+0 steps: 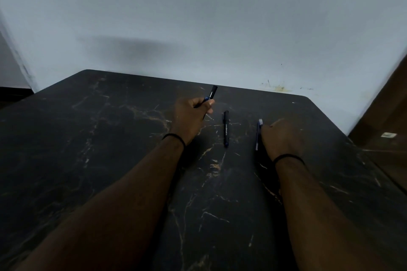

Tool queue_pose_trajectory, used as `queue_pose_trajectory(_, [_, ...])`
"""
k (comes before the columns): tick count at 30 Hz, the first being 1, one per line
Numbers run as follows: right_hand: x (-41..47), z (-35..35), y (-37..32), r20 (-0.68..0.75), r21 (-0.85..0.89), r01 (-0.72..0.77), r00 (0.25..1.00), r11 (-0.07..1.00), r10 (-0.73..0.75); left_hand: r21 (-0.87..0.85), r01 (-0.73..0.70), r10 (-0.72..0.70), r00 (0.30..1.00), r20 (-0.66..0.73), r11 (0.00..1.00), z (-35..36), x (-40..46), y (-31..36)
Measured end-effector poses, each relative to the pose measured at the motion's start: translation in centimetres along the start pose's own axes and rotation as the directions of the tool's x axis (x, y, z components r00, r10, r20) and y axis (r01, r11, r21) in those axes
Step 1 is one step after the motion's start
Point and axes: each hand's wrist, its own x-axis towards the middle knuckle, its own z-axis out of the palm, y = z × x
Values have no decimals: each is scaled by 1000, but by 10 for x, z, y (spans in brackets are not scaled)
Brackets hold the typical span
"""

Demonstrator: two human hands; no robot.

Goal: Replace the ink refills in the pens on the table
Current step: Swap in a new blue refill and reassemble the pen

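A person's left hand [189,116] holds a dark pen [211,96] aloft, grip closed round its barrel, cap end tilted twd the wall. A second pen [226,128] lies on the dark marbled bench [110,138] btwn the hands. The right hand [282,138] rests curled just beside blue refills [258,135]; whether it clasps them can't be told. Next, prob.: steady the barrel w/ both hands and unscrew gently.

White print along the barrel of the lying black pen [226,128], too small to read.
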Motion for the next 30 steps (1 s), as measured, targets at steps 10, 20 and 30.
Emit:
queue_pose_trajectory(10, [-3, -2, -1, -4, 1, 20, 1000, 1000, -20, -8, 15, -15, 1000, 6, 1000, 0, 0, -1])
queue_pose_trajectory(20, [-3, -5, -4, -20, 12, 9, 1000, 1000, -8, -7, 19, -19, 1000, 7, 1000, 0, 0, 0])
queue_pose_trajectory(30, [-10, -10, -14, -3, -20, 116, 993, 993, -117, -14, 11, -11, 1000, 6, 1000, -1, -2, 1])
